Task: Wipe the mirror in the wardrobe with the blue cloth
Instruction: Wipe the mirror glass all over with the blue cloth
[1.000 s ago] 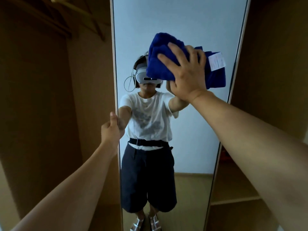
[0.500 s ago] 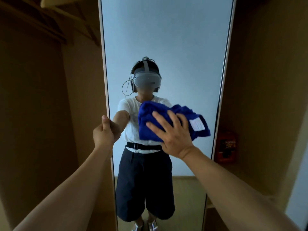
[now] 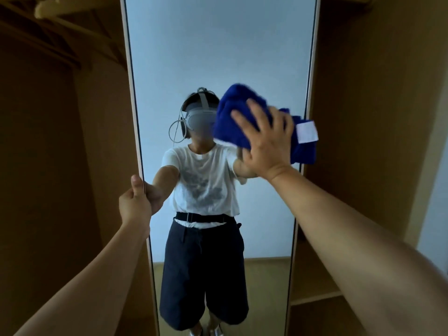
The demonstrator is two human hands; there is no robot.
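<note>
A tall narrow mirror (image 3: 218, 49) with a pale frame stands upright inside the wooden wardrobe. The bunched blue cloth (image 3: 230, 122), with a white label at its right end, lies against the glass at mid height near the mirror's right edge. My right hand (image 3: 266, 141) presses the cloth flat with fingers spread and straight. My left hand (image 3: 134, 202) grips the mirror's left edge, thumb up along the frame. The glass reflects a person in a white shirt and dark shorts.
Brown wardrobe panels flank the mirror, left (image 3: 48, 166) and right (image 3: 363, 117). A hanging rail and wooden bars (image 3: 48, 10) run across the top left. A low shelf (image 3: 315, 297) sits at the lower right. A pale wall strip (image 3: 436, 214) shows far right.
My right hand swept the cloth down from high on the glass to chest height, and now it is back up and further right. My left hand has kept hold of the frame.
</note>
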